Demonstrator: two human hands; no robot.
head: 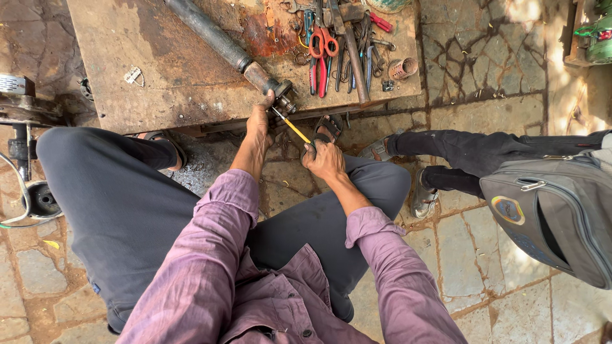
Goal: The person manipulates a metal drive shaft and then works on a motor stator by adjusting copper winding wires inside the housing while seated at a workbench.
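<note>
A long dark metal shaft [217,39] lies slantwise on a rusty low workbench [159,76], its fitted end [280,92] at the front edge. My left hand [257,124] reaches to that end, thumb against the fitting. My right hand [324,158] is closed around the black handle of a screwdriver with a yellow shank [292,126], whose tip meets the shaft's end.
Several pliers, red-handled scissors [322,46] and a hammer [354,54] lie at the bench's back right, with a small cylindrical metal part [403,67]. Another person's dark-trousered legs [472,153] and grey bag [554,210] are on the right. A machine [22,127] stands at left on stone paving.
</note>
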